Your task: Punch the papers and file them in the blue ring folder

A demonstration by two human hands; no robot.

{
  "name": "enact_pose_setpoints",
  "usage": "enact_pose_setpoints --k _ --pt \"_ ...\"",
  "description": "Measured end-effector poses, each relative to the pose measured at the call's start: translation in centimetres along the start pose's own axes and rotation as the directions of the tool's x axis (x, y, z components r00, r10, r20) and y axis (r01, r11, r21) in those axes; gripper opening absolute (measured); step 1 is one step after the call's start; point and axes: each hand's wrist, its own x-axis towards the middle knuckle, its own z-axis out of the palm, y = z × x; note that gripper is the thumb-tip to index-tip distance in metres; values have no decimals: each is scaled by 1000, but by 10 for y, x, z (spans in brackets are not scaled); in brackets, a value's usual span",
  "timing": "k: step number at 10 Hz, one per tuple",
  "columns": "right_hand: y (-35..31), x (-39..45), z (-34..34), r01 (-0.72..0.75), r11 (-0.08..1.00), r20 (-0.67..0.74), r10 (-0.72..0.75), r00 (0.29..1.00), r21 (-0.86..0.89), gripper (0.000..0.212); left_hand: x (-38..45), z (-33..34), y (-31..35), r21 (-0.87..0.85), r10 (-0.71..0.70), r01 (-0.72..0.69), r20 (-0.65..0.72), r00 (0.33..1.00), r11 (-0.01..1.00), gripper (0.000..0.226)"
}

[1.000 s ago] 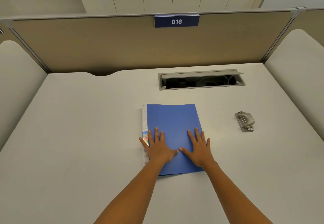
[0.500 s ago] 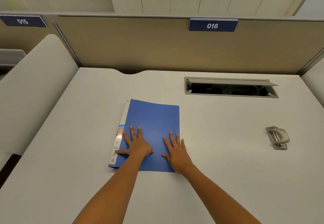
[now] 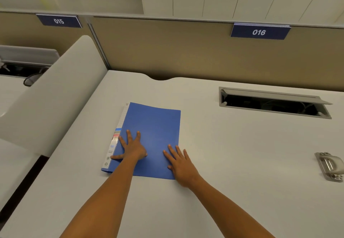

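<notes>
The blue ring folder [image 3: 154, 126] lies shut and flat on the white desk [image 3: 232, 163], its labelled spine to the left. My left hand [image 3: 133, 149] rests flat on the cover near the spine, fingers spread. My right hand [image 3: 179, 165] lies flat on the folder's near right corner, partly over the desk. A grey metal hole punch [image 3: 330, 166] sits on the desk at the far right edge of the view. No loose papers are in sight.
An open cable hatch [image 3: 273, 103] is sunk into the desk behind and right of the folder. A beige partition [image 3: 176, 51] with the sign 016 closes the back. A white side divider [image 3: 52, 96] bounds the desk on the left.
The view has swung to the left, so the folder and punch sit further right in the frame. Both hands stay flat on the folder, which has turned slightly on the desk.
</notes>
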Motion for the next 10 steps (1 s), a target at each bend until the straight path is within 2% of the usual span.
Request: enact_pose_setpoints --k 1,2,3,5,8,9,10 --pt "-7 8 0 24 1000 56 -24 998 -9 55 13 -16 -15 -3 15 -15 2 1000 1000 102" --pt "-9 16 -3 41 999 88 -39 995 -27 61 23 -25 -22 -11 31 -31 15 999 999 104" --pt "-12 30 -9 59 998 146 -53 988 -36 77 33 -31 -30 8 29 -30 17 999 1000 123" --pt "-16 39 -10 39 998 174 -31 984 -43 79 38 -28 -35 27 25 -24 -31 999 999 132" --pt "-15 33 -15 8 998 148 -18 989 62 66 28 -21 -22 60 45 -45 10 999 997 113" --pt "-10 23 -31 -26 973 64 12 998 229 62 22 -18 -6 71 105 -107 32 994 992 98" --pt "0 17 -45 -62 957 -43 77 996 285 72 13 -8 14 69 192 -192 5 981 979 91"
